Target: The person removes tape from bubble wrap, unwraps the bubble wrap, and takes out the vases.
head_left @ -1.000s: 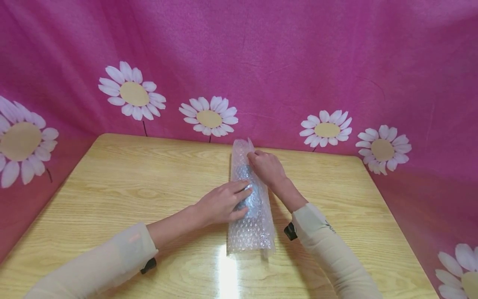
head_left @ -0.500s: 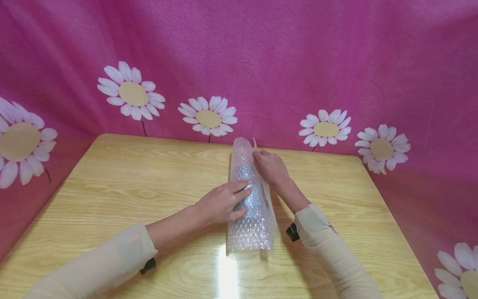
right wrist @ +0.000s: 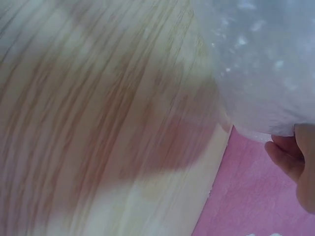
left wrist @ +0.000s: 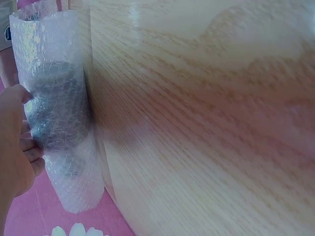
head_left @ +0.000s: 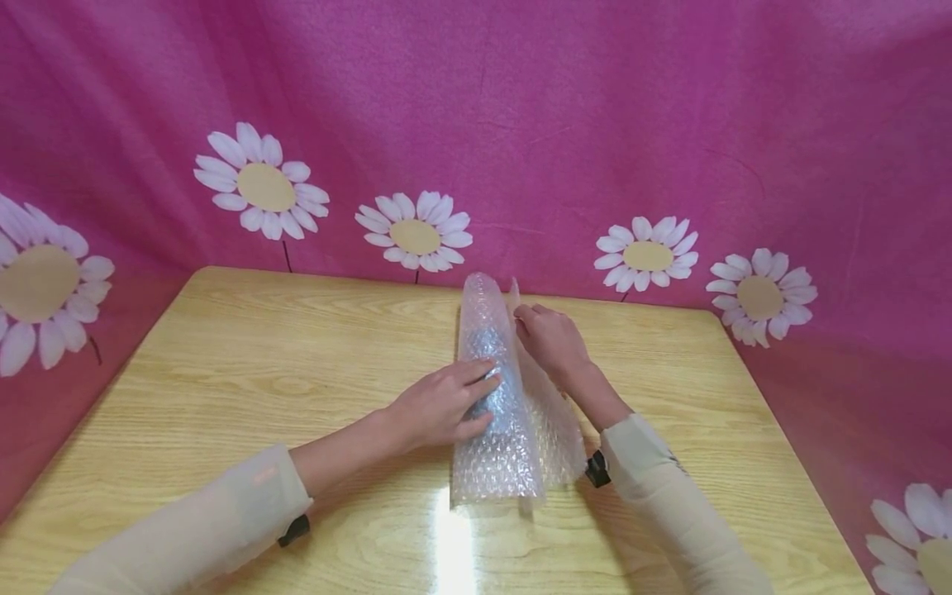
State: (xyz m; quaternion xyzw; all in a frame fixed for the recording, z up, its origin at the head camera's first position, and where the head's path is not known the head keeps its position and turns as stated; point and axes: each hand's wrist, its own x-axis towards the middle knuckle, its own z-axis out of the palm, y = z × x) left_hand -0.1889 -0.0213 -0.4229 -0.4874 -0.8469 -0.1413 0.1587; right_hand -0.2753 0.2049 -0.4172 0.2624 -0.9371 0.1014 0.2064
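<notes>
A roll of bubble wrap [head_left: 497, 473] lies lengthwise on the table, its far end near the back edge. Through its layers shows a bluish-grey object [left wrist: 61, 108], its kind blurred by the bubbles. My left hand [head_left: 446, 403] rests on the roll from the left, fingers spread over the wrapped object. On the right side, my right hand [head_left: 552, 340] pinches the far corner of the wrap's loose flap [head_left: 556, 434], which stands away from the roll. In the right wrist view, thumb and fingers grip the edge of the sheet [right wrist: 261, 69].
The wooden table [head_left: 297, 355] has light glare near its front. A pink cloth [head_left: 535, 124] with printed daisies hangs behind it and along both sides. Each sleeve has a small black device at the wrist.
My right hand has moved rightward and slightly nearer, peeling the flap of bubble wrap away from the roll and widening the gap. My left hand has stayed in place on the roll.
</notes>
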